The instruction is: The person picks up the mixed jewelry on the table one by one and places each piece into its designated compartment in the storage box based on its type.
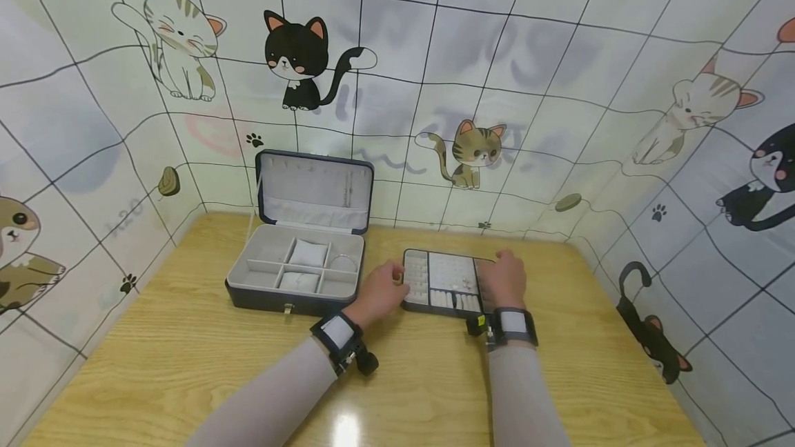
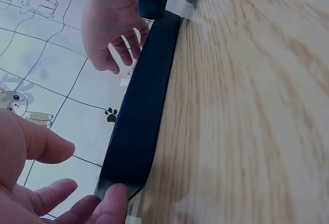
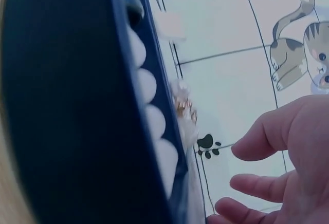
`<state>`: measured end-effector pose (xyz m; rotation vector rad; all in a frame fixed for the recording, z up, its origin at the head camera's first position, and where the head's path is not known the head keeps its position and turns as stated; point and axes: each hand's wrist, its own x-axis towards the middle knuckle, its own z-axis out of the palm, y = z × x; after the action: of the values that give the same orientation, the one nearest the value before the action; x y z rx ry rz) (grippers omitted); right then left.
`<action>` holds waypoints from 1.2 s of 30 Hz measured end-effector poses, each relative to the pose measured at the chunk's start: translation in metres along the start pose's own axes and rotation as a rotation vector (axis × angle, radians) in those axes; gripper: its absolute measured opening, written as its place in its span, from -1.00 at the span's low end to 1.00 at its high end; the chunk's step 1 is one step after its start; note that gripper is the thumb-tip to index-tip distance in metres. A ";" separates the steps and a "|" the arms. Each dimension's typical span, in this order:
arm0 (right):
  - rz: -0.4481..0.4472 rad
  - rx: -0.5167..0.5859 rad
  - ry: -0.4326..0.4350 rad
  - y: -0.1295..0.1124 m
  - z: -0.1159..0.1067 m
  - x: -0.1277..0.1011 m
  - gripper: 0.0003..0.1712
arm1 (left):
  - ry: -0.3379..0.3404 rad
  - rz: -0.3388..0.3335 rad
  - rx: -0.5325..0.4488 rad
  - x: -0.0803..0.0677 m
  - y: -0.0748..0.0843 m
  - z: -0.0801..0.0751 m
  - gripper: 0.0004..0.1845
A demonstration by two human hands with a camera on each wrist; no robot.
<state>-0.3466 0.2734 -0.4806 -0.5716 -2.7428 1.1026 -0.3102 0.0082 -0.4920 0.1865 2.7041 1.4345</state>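
A dark flat jewellery tray (image 1: 448,283) with pale ring rolls and small compartments lies on the wooden table (image 1: 186,357), with one hand at each end. My left hand (image 1: 386,287) is at its left edge; in the left wrist view the left hand (image 2: 61,188) has relaxed fingers, one fingertip touching the tray's dark side wall (image 2: 144,106). My right hand (image 1: 506,273) hovers over the tray's right end. In the right wrist view the right hand (image 3: 288,157) has loosely bent fingers beside the tray wall (image 3: 61,106), apart from it. A small glittering piece (image 3: 182,106) sits by the rolls.
An open dark jewellery box (image 1: 297,276) with grey compartments and an upright lid (image 1: 313,192) stands left of the tray. Cat-patterned cloth walls (image 1: 559,88) enclose the table on three sides. Bare wood lies in front of my arms.
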 end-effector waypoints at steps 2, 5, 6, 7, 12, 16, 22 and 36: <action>0.017 -0.001 -0.014 0.002 -0.002 0.000 -0.24 | -0.004 0.005 -0.002 0.000 -0.001 0.001 -0.57; 0.026 -0.013 -0.039 0.006 -0.004 -0.002 -0.24 | -0.012 0.012 0.001 0.001 -0.004 0.002 -0.58; 0.027 -0.016 -0.047 0.006 -0.005 -0.002 -0.25 | -0.015 0.011 0.001 0.002 -0.005 0.003 -0.58; 0.031 -0.016 -0.055 0.007 -0.006 -0.003 -0.27 | -0.016 0.014 0.004 0.002 -0.006 0.003 -0.58; 0.039 -0.051 -0.089 0.012 -0.006 -0.004 -0.46 | -0.023 0.008 -0.003 0.004 -0.012 0.005 -0.56; 0.052 -0.062 -0.110 0.015 -0.007 -0.002 -0.65 | -0.022 0.012 0.003 0.004 -0.014 0.007 -0.55; 0.075 -0.057 -0.126 0.022 -0.004 0.004 -0.72 | -0.027 0.016 0.001 0.002 -0.012 0.007 -0.56; 0.043 -0.070 -0.148 0.020 -0.008 0.002 -0.71 | -0.036 -0.040 -0.016 0.006 -0.015 0.010 -0.61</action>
<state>-0.3408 0.2924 -0.4884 -0.5833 -2.9188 1.1039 -0.3158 0.0086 -0.5098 0.1547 2.6520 1.4276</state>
